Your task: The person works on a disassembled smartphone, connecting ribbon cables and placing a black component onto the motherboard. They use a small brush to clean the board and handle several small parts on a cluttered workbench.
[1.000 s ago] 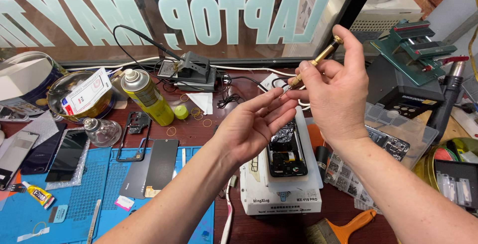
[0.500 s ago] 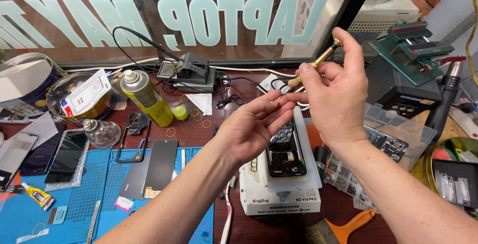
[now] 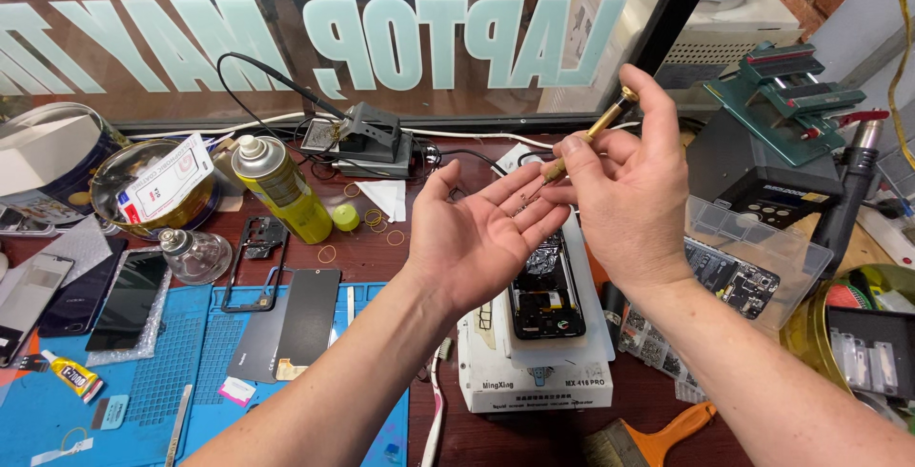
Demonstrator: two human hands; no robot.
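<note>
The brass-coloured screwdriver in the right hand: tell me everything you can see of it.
The screwdriver is slim, with a brass-coloured metal-looking handle, a rounded cap at its upper end and a thin dark shaft. It tilts, cap up and to the right, tip down-left. The right hand pinches it between thumb and fingers. Its tip meets the fingertips of the open, palm-up left hand, above the opened phone.

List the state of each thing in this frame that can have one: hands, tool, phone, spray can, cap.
Left hand: open, palm up, empty.
Right hand: closed on the brass-handled screwdriver, tip towards the left fingers.
Opened black phone: back off, insides exposed, lying on the white box.
Yellow spray can: upright, uncapped.
Yellow-green cap: off, beside the can.
</note>
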